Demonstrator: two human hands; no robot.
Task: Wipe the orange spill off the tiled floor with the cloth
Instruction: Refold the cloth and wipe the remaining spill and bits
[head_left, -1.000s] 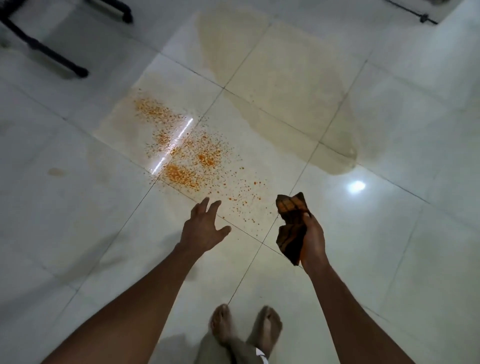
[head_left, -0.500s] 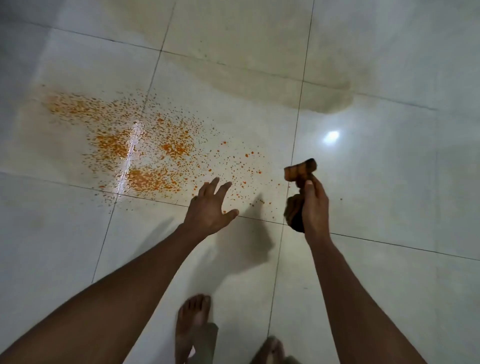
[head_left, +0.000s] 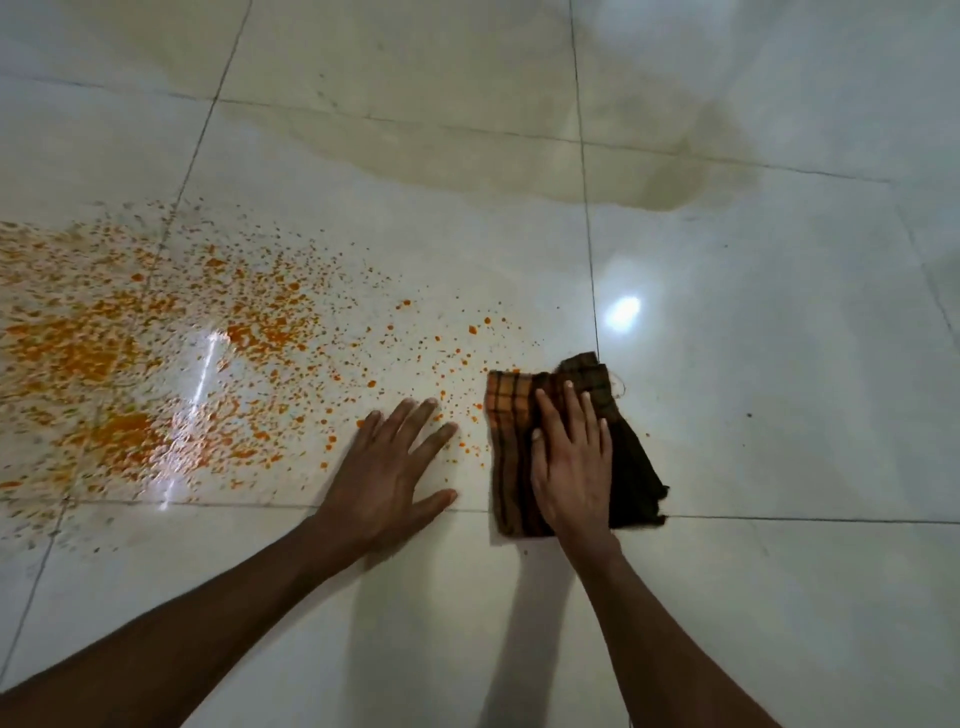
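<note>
An orange spill (head_left: 124, 358) of splatters and thick patches covers the white tiled floor (head_left: 779, 389) on the left, thinning to scattered drops toward the middle. A brown and orange checked cloth (head_left: 511, 415) lies flat on the floor at the spill's right edge. My right hand (head_left: 571, 457) presses flat on top of the cloth, fingers spread. My left hand (head_left: 389, 467) rests palm down on the bare tile just left of the cloth, fingers apart, among the outer drops and holding nothing.
A pale yellowish wet patch (head_left: 467, 119) spreads across the tiles at the top. A bright light reflection (head_left: 622, 312) shines on the floor above the cloth. Dark grout lines cross the floor.
I have dropped low to the floor. My right hand brought the bunched cloth down and flattened it on the tile. My left hand went from hovering to resting on the floor. My feet left view.
</note>
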